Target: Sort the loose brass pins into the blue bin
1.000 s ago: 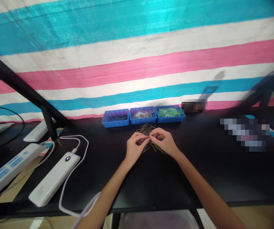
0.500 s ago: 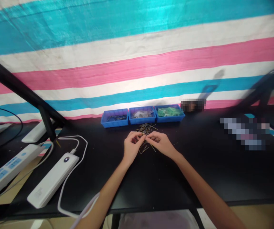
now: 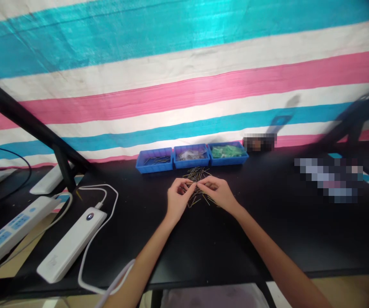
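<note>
On the black table lies a loose pile of thin, brass-coloured metal rods (image 3: 197,173), perhaps drill bits or pins; their exact kind is too small to make out. Over the near part of this pile, my left hand (image 3: 180,196) and my right hand (image 3: 218,192) meet, thumbs and fingertips pinched together and almost touching. Whatever sits between the fingertips is hidden. Just beyond the pile stands a blue bin (image 3: 154,167) holding dark thin rods. Beside it are a blue bin (image 3: 191,162) with clear plastic pieces and a blue bin (image 3: 229,160) with green packets.
A white power bank (image 3: 70,248) with a white cable (image 3: 90,239) lies left of my arms. Farther left is a power strip (image 3: 14,231). Black frame legs (image 3: 33,124) rise at both sides, before a striped sheet (image 3: 171,90). Blurred items lie at right.
Both hands stay over the pile, with only small shifts of the fingers. A few rods by my right hand show slightly differently. The bins have not moved.
</note>
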Tool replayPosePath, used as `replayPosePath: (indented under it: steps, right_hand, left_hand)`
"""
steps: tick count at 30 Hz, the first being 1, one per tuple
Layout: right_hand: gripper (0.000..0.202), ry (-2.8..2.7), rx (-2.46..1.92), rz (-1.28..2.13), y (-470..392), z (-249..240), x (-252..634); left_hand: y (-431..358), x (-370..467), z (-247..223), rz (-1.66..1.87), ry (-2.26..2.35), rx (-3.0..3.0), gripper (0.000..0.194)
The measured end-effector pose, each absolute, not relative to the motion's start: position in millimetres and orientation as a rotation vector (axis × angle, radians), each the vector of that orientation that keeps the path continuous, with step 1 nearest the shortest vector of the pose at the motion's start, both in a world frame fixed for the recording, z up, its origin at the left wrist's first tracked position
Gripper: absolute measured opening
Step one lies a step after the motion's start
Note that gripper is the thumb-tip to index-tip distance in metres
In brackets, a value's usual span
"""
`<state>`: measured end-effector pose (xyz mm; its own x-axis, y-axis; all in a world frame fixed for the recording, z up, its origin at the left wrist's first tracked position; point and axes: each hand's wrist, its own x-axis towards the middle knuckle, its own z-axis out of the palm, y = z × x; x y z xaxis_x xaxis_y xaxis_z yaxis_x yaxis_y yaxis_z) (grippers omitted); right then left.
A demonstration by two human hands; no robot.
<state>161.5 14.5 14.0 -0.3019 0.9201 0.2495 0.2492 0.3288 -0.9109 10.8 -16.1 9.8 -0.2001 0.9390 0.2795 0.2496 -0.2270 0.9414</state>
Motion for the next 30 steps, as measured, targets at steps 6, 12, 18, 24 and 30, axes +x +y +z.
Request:
replayPosePath:
  steps: [6, 12, 18, 24, 30]
  right_hand:
    - [0.021, -1.670, -0.986, 1.063, 15, 13, 160]
    - [0.019, -1.655, -0.979, 1.013, 17, 11, 159]
    - [0.017, -1.837, -1.009, 0.863, 15, 11, 159]
    - [0.013, -1.948, -1.043, 0.775, 9, 10, 158]
    - [0.014, -1.981, -1.061, 0.766, 12, 8, 161]
  left_hand:
    - [-16, 12, 9, 1.256, 1.308, 1.593, 0.016]
    - [-14, 5, 11, 1.260, 1.294, 1.645, 0.017]
    - [-6, -7, 15, 1.455, 1.354, 1.396, 0.022]
    - [22, -39, 33, 1.758, 1.482, 1.207, 0.037]
    - [46, -66, 53, 1.746, 1.646, 1.248, 0.057]
